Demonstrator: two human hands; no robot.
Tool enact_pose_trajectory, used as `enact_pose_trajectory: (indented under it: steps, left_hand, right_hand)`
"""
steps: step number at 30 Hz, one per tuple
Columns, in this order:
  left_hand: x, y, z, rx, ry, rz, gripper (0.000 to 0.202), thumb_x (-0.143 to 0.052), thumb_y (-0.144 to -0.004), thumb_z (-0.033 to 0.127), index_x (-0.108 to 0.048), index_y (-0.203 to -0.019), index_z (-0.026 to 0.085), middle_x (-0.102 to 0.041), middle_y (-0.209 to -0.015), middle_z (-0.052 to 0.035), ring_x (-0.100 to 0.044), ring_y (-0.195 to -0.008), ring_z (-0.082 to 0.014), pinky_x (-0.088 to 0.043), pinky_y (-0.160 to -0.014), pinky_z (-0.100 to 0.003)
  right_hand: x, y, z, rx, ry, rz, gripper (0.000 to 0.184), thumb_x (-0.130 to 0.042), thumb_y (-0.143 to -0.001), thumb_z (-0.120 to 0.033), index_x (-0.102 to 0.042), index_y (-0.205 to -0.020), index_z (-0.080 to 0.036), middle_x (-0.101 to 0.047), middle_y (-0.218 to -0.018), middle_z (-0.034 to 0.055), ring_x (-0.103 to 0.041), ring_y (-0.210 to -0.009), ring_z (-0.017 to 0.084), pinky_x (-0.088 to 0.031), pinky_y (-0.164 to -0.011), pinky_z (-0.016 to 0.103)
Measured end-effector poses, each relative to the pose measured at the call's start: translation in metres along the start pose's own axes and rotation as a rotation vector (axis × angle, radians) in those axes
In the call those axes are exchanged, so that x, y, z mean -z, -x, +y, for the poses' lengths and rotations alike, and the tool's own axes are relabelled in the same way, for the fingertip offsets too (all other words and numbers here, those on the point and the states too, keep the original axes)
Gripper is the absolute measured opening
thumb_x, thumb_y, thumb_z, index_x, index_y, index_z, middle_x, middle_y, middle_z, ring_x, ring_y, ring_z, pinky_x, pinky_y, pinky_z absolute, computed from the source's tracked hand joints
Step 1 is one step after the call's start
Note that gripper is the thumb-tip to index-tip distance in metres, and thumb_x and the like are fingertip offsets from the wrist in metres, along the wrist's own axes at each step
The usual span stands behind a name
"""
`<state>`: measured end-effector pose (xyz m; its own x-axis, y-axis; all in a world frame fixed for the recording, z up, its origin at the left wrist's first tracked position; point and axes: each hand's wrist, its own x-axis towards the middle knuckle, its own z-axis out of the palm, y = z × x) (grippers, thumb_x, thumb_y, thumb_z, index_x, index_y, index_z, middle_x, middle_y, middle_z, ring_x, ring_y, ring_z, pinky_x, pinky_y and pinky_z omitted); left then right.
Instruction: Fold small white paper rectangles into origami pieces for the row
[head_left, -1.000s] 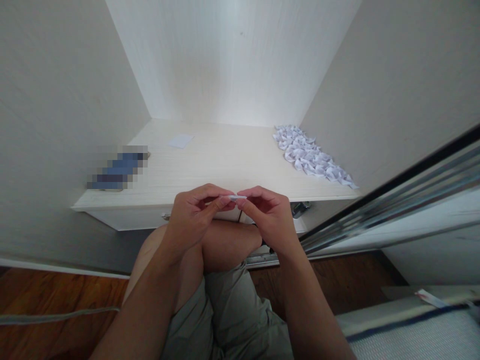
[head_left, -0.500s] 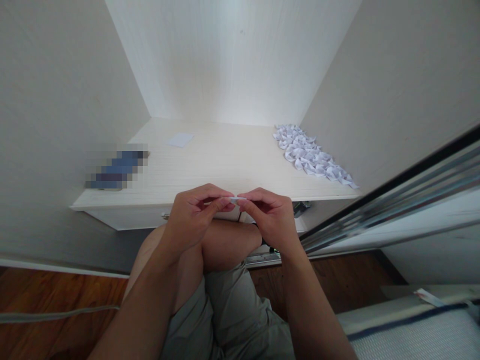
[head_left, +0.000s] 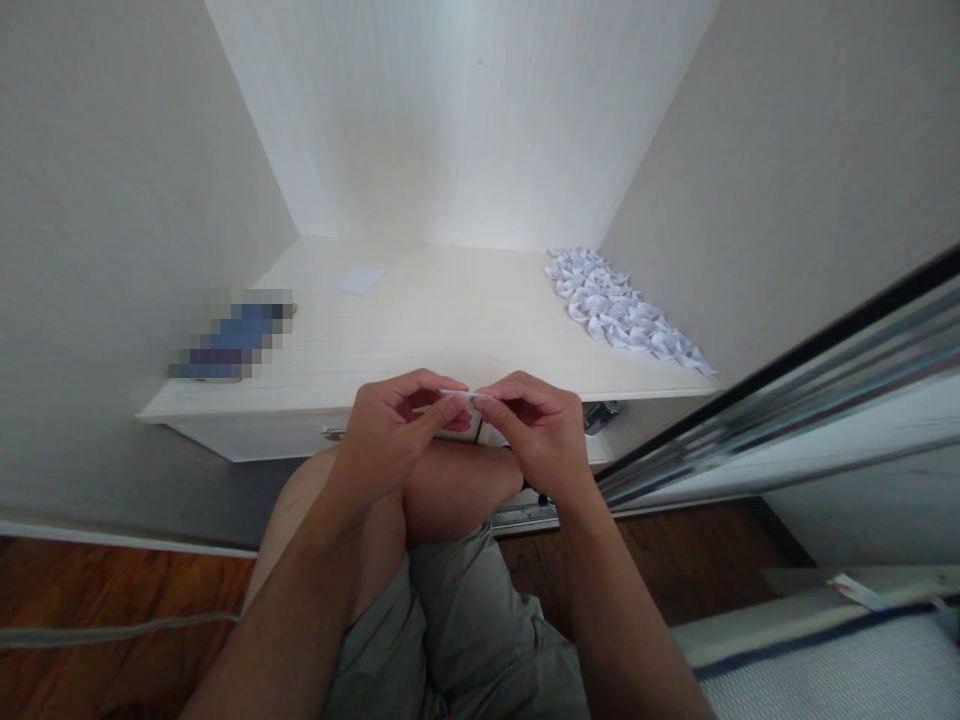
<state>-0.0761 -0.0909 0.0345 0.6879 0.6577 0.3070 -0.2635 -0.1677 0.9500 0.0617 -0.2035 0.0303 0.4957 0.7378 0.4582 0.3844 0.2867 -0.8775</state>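
Note:
My left hand and my right hand meet above my raised knee, just in front of the edge of a pale wooden shelf. Both pinch a small folded piece of white paper between thumb and fingertips. Only a thin edge of the paper shows; the fingers hide the remainder. On the right side of the shelf lies a pile of several small folded white paper pieces.
A flat white paper slip lies at the back left of the shelf. A blurred blue object sits at the left edge. A sliding door rail runs along the right, and a grey striped mat lies on the wooden floor.
The hands have stayed in place. The fingertips have shifted slightly on the paper, and its visible edge now sits a little further left and higher.

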Motion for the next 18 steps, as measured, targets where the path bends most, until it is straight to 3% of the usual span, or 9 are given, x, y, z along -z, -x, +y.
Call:
enact_pose_trajectory:
  steps: [8,12,18]
  left_hand:
    - [0.0,-0.007,0.001,0.023,-0.017,0.015,0.012,-0.08,-0.081,0.025,-0.077,-0.075,0.016,-0.07,-0.064,-0.0008,-0.06,-0.053,-0.01,-0.051,-0.046,-0.018]
    - [0.004,-0.012,-0.004,0.069,-0.05,-0.037,0.018,-0.081,-0.08,0.031,-0.076,-0.075,0.015,-0.069,-0.062,-0.0013,-0.061,-0.055,-0.0112,-0.052,-0.051,-0.02]
    - [0.005,-0.025,-0.012,0.099,-0.121,-0.026,0.021,-0.078,-0.079,0.034,-0.075,-0.081,0.014,-0.072,-0.068,-0.0036,-0.065,-0.057,-0.0141,-0.054,-0.048,-0.023]
  right_hand:
    - [-0.002,-0.005,0.001,-0.058,0.039,-0.045,0.012,-0.076,-0.089,-0.03,-0.081,-0.084,-0.021,-0.079,-0.08,0.0035,-0.067,-0.072,0.017,-0.05,-0.07,0.032]
    - [-0.005,-0.008,0.009,-0.062,0.035,-0.04,0.014,-0.076,-0.087,-0.031,-0.079,-0.077,-0.021,-0.076,-0.073,0.0022,-0.062,-0.068,0.016,-0.047,-0.068,0.032]
    - [-0.01,-0.019,0.027,-0.206,-0.101,-0.006,0.019,-0.077,-0.082,-0.036,-0.075,-0.071,-0.021,-0.07,-0.065,0.0004,-0.057,-0.061,0.015,-0.045,-0.062,0.03]
